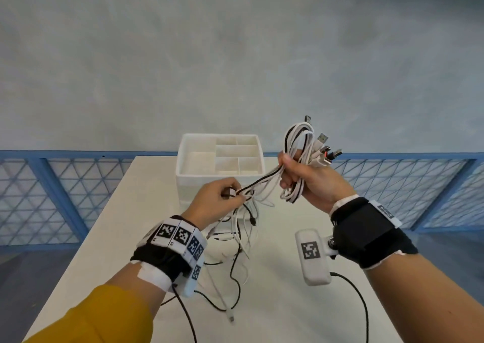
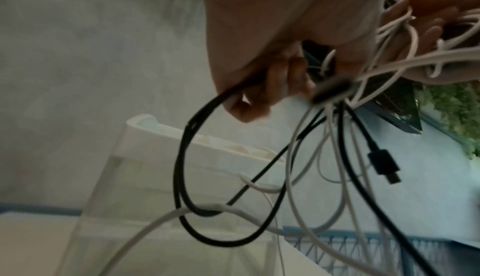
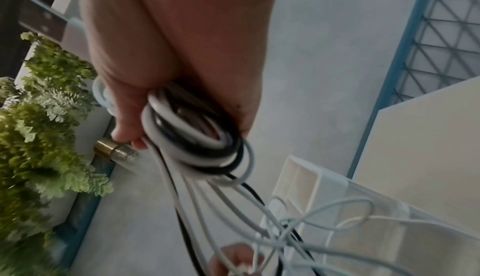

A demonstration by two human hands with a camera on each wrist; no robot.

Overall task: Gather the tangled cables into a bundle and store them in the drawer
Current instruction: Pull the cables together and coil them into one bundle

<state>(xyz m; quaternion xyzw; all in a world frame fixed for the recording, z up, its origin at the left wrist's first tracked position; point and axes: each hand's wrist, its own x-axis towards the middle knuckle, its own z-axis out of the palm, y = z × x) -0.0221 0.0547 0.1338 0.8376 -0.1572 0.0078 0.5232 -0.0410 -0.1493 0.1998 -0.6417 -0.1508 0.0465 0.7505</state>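
Observation:
My right hand (image 1: 301,177) is raised over the table and grips a looped bundle of white and black cables (image 1: 298,143), with several USB plugs (image 1: 324,154) sticking out at the top right. The same coils (image 3: 192,136) show in the right wrist view, wrapped in the fist. From the bundle several strands run down left to my left hand (image 1: 222,198), which pinches them. Below it loose cable tails (image 1: 235,251) hang to the table, and a black plug (image 2: 384,165) dangles. The white drawer unit (image 1: 220,159) stands behind the hands with its divided top compartment open.
The white table (image 1: 275,303) carries the drawer unit at its far end. A blue mesh fence (image 1: 52,193) runs behind it on both sides. Green plants (image 3: 39,126) show at the side in the right wrist view. Black wrist-camera leads (image 1: 361,303) trail over the table.

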